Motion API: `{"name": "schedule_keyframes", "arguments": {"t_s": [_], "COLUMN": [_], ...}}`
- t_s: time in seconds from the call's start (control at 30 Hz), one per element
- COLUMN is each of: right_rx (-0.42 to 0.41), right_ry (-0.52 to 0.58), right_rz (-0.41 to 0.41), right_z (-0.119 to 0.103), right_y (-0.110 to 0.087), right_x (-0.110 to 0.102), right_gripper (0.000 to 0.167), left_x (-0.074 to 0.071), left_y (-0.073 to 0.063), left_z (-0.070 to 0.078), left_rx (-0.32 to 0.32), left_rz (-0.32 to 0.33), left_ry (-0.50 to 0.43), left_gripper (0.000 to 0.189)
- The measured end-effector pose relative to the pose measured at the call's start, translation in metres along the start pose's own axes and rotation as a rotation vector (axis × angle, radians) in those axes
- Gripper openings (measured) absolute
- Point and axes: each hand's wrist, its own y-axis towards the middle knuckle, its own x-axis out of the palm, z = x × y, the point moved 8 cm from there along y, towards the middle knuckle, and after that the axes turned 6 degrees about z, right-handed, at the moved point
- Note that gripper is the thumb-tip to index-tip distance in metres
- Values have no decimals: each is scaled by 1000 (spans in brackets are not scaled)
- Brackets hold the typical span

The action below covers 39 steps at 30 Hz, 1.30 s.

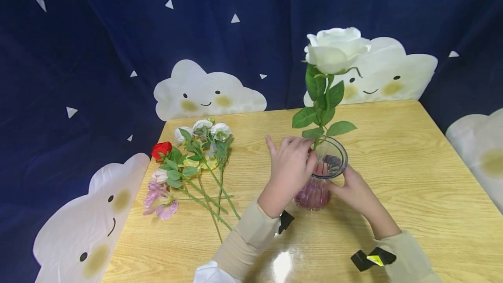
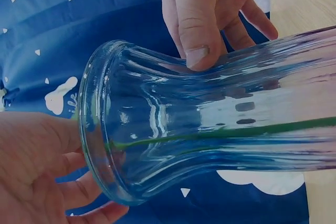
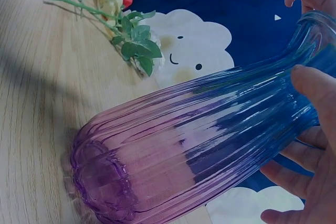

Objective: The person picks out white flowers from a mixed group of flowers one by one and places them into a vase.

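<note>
A tall ribbed glass vase (image 1: 314, 193), blue at the neck and purple at the base, stands on the wooden table. My right hand (image 1: 359, 193) grips its neck, with the thumb (image 2: 197, 40) on one side and the fingers (image 3: 304, 161) round the other. Above the rim (image 1: 341, 156) rises a large white rose (image 1: 335, 51) with green leaves. Its green stem (image 2: 236, 132) runs down inside the glass. At the mouth of the vase, my left hand (image 1: 291, 165) pinches the stem, its fingertips partly hidden by the rim.
Left on the table (image 1: 397, 152) lies a loose bunch of flowers: a red rose (image 1: 161, 150), several white blooms (image 1: 221, 131), yellow ones and a pink flower (image 1: 161, 202). Their stems point toward the front. Behind hangs a dark blue curtain (image 1: 275, 34) with clouds.
</note>
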Motion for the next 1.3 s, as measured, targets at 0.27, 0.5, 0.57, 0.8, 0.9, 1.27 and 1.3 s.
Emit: {"name": "schedule_keyframes", "arguments": {"t_s": [0.27, 0.5, 0.57, 0.8, 0.9, 1.27, 1.3], "right_rx": [-3, -5, -2, 14, 19, 19, 17], "right_ry": [19, 25, 21, 12, 12, 20, 23], "right_rz": [-4, 16, 19, 13, 8, 5, 5], "right_z": [3, 0, 0, 0, 0, 1, 1], "right_y": [0, 0, 0, 0, -1, -1, -1], "right_x": [1, 0, 0, 0, 0, 0, 0], "right_gripper": [71, 68, 67, 66, 66, 66, 66], "left_x": [1, 0, 0, 1, 3, 13, 15], "left_y": [-4, -9, -10, -17, -22, -45, -48], "left_z": [-6, -26, -34, -57, -66, -112, -117], "left_rx": [-22, -81, -105, -163, -188, -285, -292], "left_rz": [28, 118, 126, 132, 117, 111, 113], "left_ry": [4, -14, -13, -20, -15, 63, 76], "left_gripper": [18, 20, 22, 20, 20, 21, 21]}}
